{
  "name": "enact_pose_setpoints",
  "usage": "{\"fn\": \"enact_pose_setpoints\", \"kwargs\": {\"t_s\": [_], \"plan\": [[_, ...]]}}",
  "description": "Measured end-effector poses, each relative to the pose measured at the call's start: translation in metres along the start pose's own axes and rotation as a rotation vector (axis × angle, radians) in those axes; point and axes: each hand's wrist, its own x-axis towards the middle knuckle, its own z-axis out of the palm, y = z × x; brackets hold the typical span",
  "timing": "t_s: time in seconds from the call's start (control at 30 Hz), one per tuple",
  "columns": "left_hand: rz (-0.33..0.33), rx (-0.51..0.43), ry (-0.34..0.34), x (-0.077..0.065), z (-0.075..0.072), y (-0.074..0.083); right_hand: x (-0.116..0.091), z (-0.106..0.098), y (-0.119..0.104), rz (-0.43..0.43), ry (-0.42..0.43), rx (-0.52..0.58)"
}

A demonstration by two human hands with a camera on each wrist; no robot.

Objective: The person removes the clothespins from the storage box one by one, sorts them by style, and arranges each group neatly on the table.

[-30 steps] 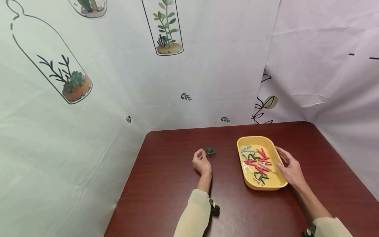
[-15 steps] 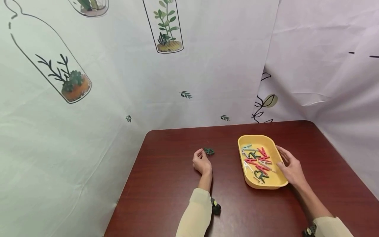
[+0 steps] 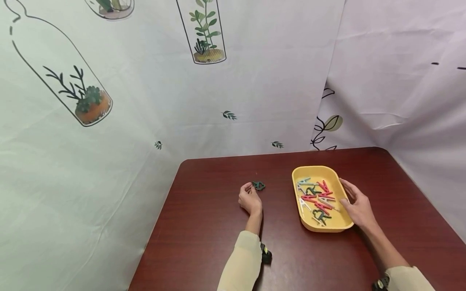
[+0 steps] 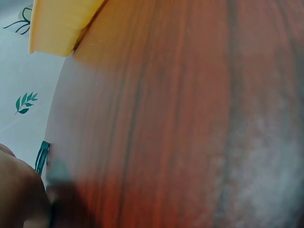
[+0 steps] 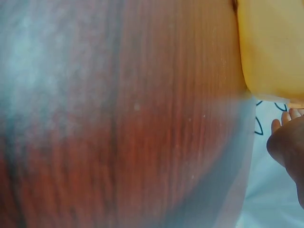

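Observation:
Left of the tray, my left hand (image 3: 250, 199) pinches a green clothespin (image 3: 259, 186) by one end, between thumb and fingers. The left wrist view shows the same clothespin (image 4: 42, 157) edge-on, beyond the dark shape of the hand (image 4: 21, 192). My right hand (image 3: 358, 208) grips the right side of a yellow plastic tray (image 3: 341, 220), its thumb at the rim. Inside the tray lie red clothespins (image 3: 308, 198), more green ones (image 3: 320, 216), and several white and pale blue ones. The right wrist view has the tray's wall (image 5: 273, 47) above the right hand (image 5: 290, 147).
The dark red-brown wooden table (image 3: 204, 210) has rounded far corners. A pale cloth backdrop (image 3: 269, 81) with printed plants hangs close behind it and along both sides. A black device (image 3: 266, 255) is strapped to my left wrist.
The green clothespin was splayed a second ago and now looks narrower, turned slightly in my left fingers. My left hand has shifted slightly right. The right hand stays on the tray.

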Motion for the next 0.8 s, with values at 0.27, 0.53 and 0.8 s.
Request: {"fn": "enact_pose_setpoints", "kwargs": {"t_s": [0.27,0.53,0.8], "plan": [[0.071,0.03,0.007,-0.003,-0.001,-0.001,0.0,0.0,0.001,-0.018,-0.001,0.016],[0.136,0.043,-0.007,-0.01,-0.002,-0.001,0.001,-0.001,0.002,-0.009,-0.002,0.013],[0.137,-0.063,-0.01,-0.011,-0.001,0.009,0.0,0.0,0.002,-0.002,-0.001,-0.003]]}}
